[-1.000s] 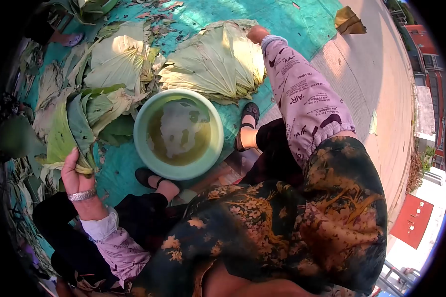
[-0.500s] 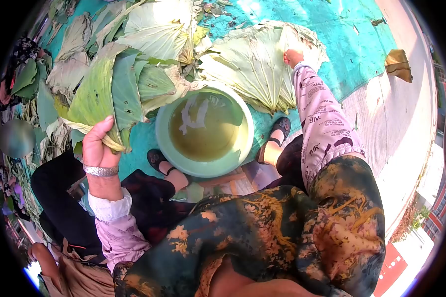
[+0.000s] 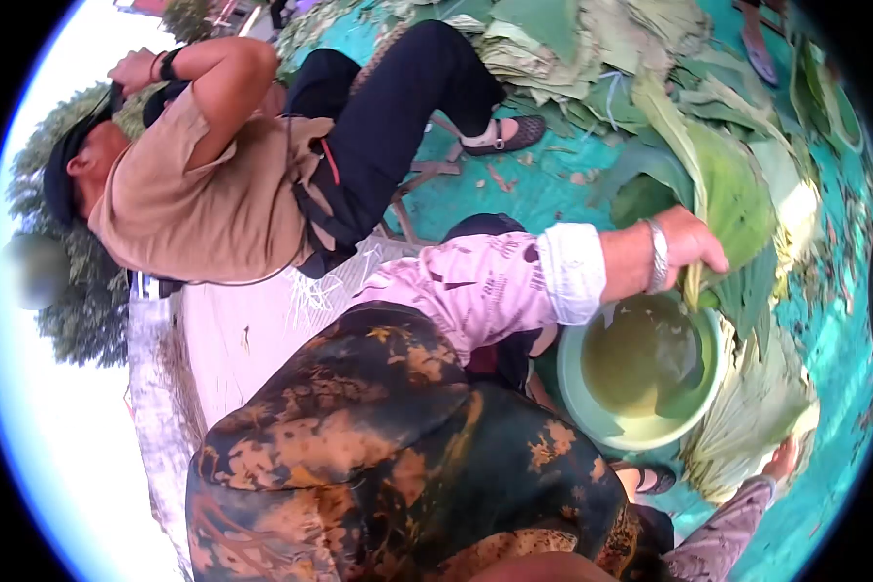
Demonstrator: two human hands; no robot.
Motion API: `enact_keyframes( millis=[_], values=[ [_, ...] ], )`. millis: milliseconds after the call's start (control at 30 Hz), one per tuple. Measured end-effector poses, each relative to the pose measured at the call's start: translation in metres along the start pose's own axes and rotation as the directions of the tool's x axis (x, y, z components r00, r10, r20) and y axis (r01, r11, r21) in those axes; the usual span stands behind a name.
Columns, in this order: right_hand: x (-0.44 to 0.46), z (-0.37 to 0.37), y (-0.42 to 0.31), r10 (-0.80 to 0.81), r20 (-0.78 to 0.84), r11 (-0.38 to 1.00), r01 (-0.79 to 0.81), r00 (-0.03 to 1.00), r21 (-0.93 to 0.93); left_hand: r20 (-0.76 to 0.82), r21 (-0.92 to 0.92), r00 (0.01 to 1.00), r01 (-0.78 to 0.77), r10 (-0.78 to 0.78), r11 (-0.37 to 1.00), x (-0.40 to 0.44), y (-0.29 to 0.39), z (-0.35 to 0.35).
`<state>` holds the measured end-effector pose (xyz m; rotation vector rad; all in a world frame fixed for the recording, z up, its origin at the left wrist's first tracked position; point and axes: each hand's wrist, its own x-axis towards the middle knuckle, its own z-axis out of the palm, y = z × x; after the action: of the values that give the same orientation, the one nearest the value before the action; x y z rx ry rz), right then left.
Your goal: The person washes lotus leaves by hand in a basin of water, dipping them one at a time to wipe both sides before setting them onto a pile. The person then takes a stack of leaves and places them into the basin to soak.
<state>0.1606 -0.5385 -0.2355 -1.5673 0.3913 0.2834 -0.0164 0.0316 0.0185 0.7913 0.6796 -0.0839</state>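
My left hand, with a silver bracelet at the wrist, grips the stem ends of a few large green leaves that fan out above the basin. Below the leaves stands a pale green basin with murky yellowish water in it. At the lower right my right hand touches the edge of a stack of flattened pale leaves; its fingers are too small and partly hidden to tell how they are closed.
At the left sits another person in a brown shirt and dark trousers. More leaf piles lie on the teal ground sheet. Another person's foot shows at the upper right.
The view has swung left and tilted, bringing the seated person into sight. My left hand still holds the leaves, now over the basin's edge. My right hand remains at the leaf stack.
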Motion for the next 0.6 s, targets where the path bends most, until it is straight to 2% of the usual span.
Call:
enact_keyframes(
  millis=[33, 67, 100, 167, 367, 600],
  values=[
    [0.04, -0.039, 0.031, -0.076, -0.164, 0.993, 0.06, 0.984, -0.102, -0.021, 0.076, 0.997, -0.073, 0.074, 0.994, 0.001, -0.001, 0.0],
    [0.05, -0.046, 0.031, -0.193, -0.376, 0.918, 0.031, 0.906, -0.396, -0.069, 0.127, 0.993, -0.084, 0.094, 0.988, 0.0, 0.001, 0.005],
    [0.048, -0.049, 0.031, -0.258, -0.457, 0.853, -0.022, 0.851, -0.522, -0.04, 0.108, 0.996, -0.079, 0.083, 0.991, 0.0, 0.002, 0.003],
    [0.033, -0.041, 0.034, -0.281, -0.448, 0.755, -0.092, 0.849, -0.649, -0.054, 0.194, 0.998, 0.001, 0.01, 0.981, 0.011, -0.001, 0.001],
    [0.015, 0.008, 0.039, -0.223, -0.332, 0.519, -0.177, 0.917, -0.836, -0.066, 0.355, 0.998, 0.012, 0.012, 0.935, -0.003, 0.011, 0.003],
    [0.014, 0.034, 0.045, -0.198, -0.239, 0.356, -0.158, 0.95, -0.921, -0.063, 0.311, 0.997, -0.013, 0.034, 0.95, -0.004, 0.011, 0.008]
  ],
)
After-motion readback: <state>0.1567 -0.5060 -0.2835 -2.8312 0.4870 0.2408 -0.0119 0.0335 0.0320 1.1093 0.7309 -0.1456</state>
